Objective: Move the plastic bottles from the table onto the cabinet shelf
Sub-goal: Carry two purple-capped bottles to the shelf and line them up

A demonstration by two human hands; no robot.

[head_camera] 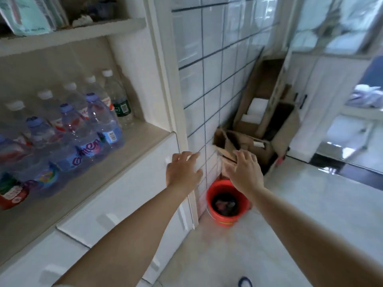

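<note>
Several clear plastic bottles (97, 121) stand in rows on the cabinet shelf (116, 162) at the left, some with purple caps and blue labels, others with white caps. A red-labelled bottle (10, 193) lies at the far left edge. My left hand (183, 169) is stretched out in front of the cabinet's right edge, fingers spread, holding nothing. My right hand (243, 172) is held out beside it over the floor corner, fingers straight, also holding nothing. No table is in view.
A red bucket (227, 206) stands on the floor in the corner below my hands. Cardboard boxes (261, 129) lean against the tiled wall (207, 79). White cabinet drawers (124, 204) sit under the shelf. An upper shelf (72, 32) holds packets.
</note>
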